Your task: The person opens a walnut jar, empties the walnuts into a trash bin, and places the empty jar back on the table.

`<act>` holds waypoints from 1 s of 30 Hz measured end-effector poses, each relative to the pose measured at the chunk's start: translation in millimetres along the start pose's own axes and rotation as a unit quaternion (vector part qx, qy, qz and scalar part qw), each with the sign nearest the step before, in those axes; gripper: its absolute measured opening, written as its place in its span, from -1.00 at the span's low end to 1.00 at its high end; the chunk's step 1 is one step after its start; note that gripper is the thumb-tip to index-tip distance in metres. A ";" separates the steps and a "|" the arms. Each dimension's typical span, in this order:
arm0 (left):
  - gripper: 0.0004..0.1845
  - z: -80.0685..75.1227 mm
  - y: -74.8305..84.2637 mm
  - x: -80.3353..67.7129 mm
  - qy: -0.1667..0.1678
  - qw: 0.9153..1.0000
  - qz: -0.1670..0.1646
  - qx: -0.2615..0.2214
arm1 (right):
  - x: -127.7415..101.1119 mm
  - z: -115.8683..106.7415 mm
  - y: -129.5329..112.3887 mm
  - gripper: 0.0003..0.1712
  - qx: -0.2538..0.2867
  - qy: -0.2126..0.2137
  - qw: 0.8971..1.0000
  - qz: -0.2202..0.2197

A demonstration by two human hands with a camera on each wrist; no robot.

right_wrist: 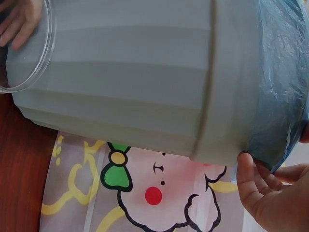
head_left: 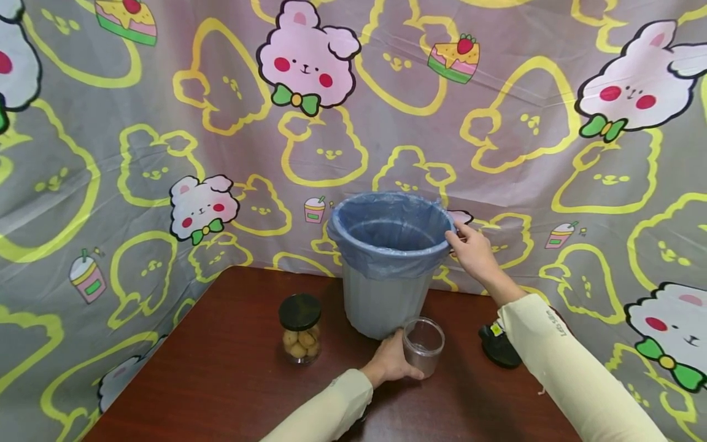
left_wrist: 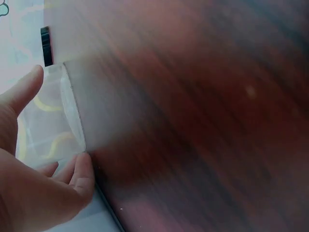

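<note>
A grey bin (head_left: 381, 294) stands upright at the back of the table, its rim lined with a blue plastic bag (head_left: 381, 263). My right hand (head_left: 474, 253) grips the bin's rim at the right, thumb and fingers on the bag-covered edge, also seen in the right wrist view. In front of the bin, my left hand (head_left: 390, 361) holds a clear lidless jar (head_left: 424, 345) round its side, its open mouth facing up. Nothing can be seen inside the jar. The left wrist view shows the thumb and fingers on opposite sides of the jar (left_wrist: 53, 106).
Left of the bin stands a clear jar (head_left: 301, 341) with a black lid (head_left: 300, 312), holding several round tan pieces like walnuts. A black round object (head_left: 501, 353) lies at the right, partly behind the right sleeve. A patterned curtain (head_left: 309, 153) hangs behind the brown table (head_left: 237, 356).
</note>
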State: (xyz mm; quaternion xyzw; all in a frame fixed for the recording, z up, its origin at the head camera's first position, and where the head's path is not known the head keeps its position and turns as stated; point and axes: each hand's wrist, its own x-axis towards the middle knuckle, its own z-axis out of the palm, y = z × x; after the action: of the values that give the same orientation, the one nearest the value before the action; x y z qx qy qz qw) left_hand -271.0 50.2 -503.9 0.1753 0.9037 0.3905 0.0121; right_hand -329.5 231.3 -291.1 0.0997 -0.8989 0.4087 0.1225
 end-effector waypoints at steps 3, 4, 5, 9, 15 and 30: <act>-0.01 1.0 0.8 0.2 0.000 1.000 -0.001 0.016 | -0.4 -0.4 0.3 -0.30 0.002 -0.003 1.000 0.001; -0.01 1.2 1.1 0.4 0.001 1.000 -0.003 0.017 | -0.5 -0.5 0.4 -0.30 0.003 -0.003 1.000 0.002; -0.01 1.7 1.2 0.8 0.001 1.000 -0.006 0.018 | -0.4 -0.7 0.6 -0.29 0.003 -0.003 1.000 0.001; -0.03 3.5 1.4 3.0 0.001 1.000 -0.017 0.026 | 0.4 -1.2 0.8 -0.29 0.002 -0.001 1.000 -0.002; -0.04 3.5 2.8 4.7 -0.002 0.999 -0.023 0.031 | 1.8 -1.3 0.2 -0.30 0.000 -0.004 1.000 0.005; -0.39 -37.1 -3.0 -16.7 -0.042 0.999 0.013 0.019 | -0.5 -2.5 1.1 -0.29 0.035 -0.025 0.999 0.016</act>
State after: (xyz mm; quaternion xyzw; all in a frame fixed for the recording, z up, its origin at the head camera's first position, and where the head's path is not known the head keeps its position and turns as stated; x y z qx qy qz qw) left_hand -262.2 16.8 -482.2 0.2032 0.9072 0.3661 0.0412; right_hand -329.0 233.9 -290.5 0.0995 -0.8884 0.4391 0.0899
